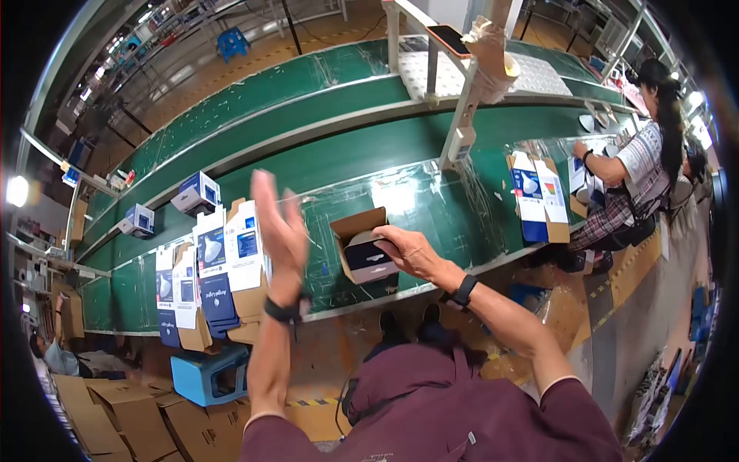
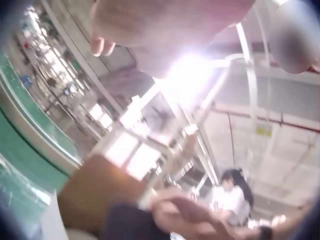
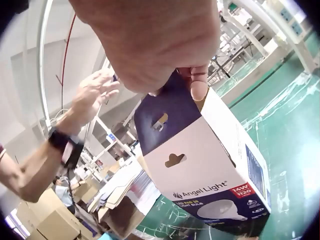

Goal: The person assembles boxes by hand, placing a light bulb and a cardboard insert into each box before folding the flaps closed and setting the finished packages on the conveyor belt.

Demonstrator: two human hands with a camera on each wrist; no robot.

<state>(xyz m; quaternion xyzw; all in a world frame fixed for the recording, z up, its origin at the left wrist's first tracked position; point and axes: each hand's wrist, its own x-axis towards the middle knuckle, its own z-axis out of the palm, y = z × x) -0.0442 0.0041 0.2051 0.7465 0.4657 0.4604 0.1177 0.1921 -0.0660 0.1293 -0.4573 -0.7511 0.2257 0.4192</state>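
A light bulb carton point(image 1: 372, 271) stands on the green bench with its brown inner flap point(image 1: 359, 223) raised. White and dark blue, it bears a bulb picture and "Angel Light" lettering in the right wrist view. My right hand point(image 1: 416, 252) pinches the carton's dark blue top flap point(image 3: 167, 107), which has a hang hole, with fingers curled over its edge. To the left of the carton, my left hand point(image 1: 279, 231) is raised above the bench, fingers extended and blurred by motion, holding nothing. In the left wrist view, the brown flap point(image 2: 95, 195) shows beneath that hand.
Flattened bulb cartons point(image 1: 212, 269) lie stacked at the bench's left edge, with two made-up boxes point(image 1: 198, 192) behind. More flat cartons point(image 1: 537, 196) lie to the right, near another person point(image 1: 647, 154). A taped post point(image 1: 466, 115) rises from the bench. A blue stool point(image 1: 208, 376) stands below.
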